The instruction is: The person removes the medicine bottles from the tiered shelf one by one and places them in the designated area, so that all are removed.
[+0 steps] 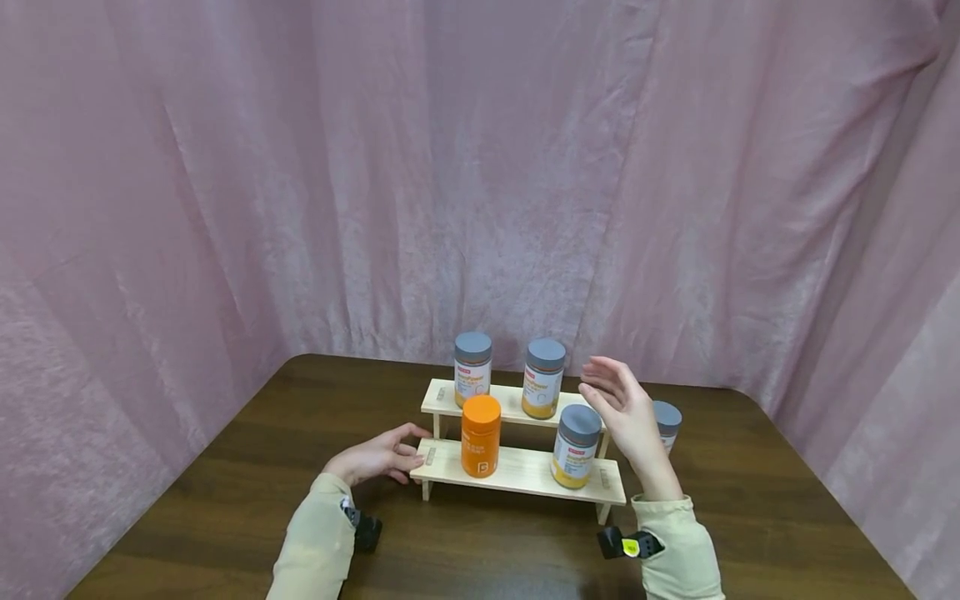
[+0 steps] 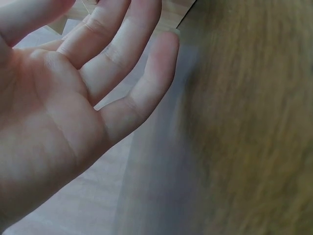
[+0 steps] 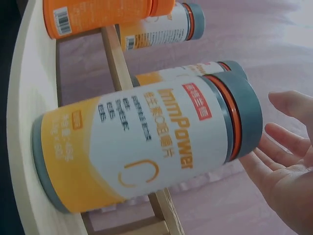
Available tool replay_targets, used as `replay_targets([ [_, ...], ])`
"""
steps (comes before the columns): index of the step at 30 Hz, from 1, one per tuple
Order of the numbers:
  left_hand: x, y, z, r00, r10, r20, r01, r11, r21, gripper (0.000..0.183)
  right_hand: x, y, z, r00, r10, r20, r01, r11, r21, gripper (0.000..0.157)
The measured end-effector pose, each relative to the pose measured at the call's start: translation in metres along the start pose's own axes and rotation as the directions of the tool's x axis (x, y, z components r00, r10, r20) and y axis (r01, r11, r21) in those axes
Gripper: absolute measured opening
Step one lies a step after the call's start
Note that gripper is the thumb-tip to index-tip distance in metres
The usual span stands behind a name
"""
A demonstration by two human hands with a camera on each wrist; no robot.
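A two-tier wooden display rack (image 1: 517, 471) holds jars on both steps. At the left end of its lower step is my left hand (image 1: 378, 455), thumb at the board's end and fingers curled around it. My right hand (image 1: 628, 417) is raised over the rack's right end, fingers loosely bent and nothing in them. Just left of it, on the lower step, stands a grey-lidded vitamin jar (image 3: 142, 147) with a white and yellow label. An orange jar (image 1: 480, 437) shares that step. Two more grey-lidded jars, one left (image 1: 473, 367) and one right (image 1: 543, 379), stand on the upper step.
Behind my right wrist, another grey-lidded jar (image 1: 667, 421) stands on the brown wooden table (image 1: 300, 417), partly hidden. Pink curtains (image 1: 480, 167) hang behind the table. Each wrist wears a small black camera.
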State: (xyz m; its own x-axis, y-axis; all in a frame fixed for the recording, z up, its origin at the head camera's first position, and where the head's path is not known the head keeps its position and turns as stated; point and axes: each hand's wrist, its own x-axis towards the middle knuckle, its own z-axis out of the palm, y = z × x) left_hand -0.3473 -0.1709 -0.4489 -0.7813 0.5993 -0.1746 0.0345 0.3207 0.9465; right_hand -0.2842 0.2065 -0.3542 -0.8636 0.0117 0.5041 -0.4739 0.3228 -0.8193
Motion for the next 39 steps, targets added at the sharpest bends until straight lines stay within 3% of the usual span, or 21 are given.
replay_targets([
  [9,-0.008,0.000,-0.003,1.000,-0.008,-0.021,0.009,1.000,0.020,0.054,0.008,-0.011,0.016,0.994,0.110,0.004,-0.110,0.993,0.047,0.049],
  [17,-0.011,-0.001,0.001,1.000,-0.020,-0.014,0.021,1.000,0.021,0.055,0.010,-0.014,0.027,0.990,0.141,0.026,-0.139,0.987,-0.080,0.055],
  [27,-0.012,0.003,0.006,1.000,-0.023,-0.014,0.023,0.999,0.023,0.054,0.016,-0.016,0.028,0.983,0.170,0.073,-0.161,0.980,-0.119,0.062],
  [34,-0.007,0.001,0.010,1.000,-0.025,-0.011,0.025,1.000,0.015,0.054,0.015,-0.010,0.025,0.962,0.247,0.120,-0.207,0.939,-0.274,0.074],
  [39,-0.005,0.001,0.010,1.000,-0.024,-0.010,0.024,1.000,0.007,0.054,0.013,-0.008,0.029,0.964,0.255,0.080,-0.208,0.904,-0.375,0.076],
])
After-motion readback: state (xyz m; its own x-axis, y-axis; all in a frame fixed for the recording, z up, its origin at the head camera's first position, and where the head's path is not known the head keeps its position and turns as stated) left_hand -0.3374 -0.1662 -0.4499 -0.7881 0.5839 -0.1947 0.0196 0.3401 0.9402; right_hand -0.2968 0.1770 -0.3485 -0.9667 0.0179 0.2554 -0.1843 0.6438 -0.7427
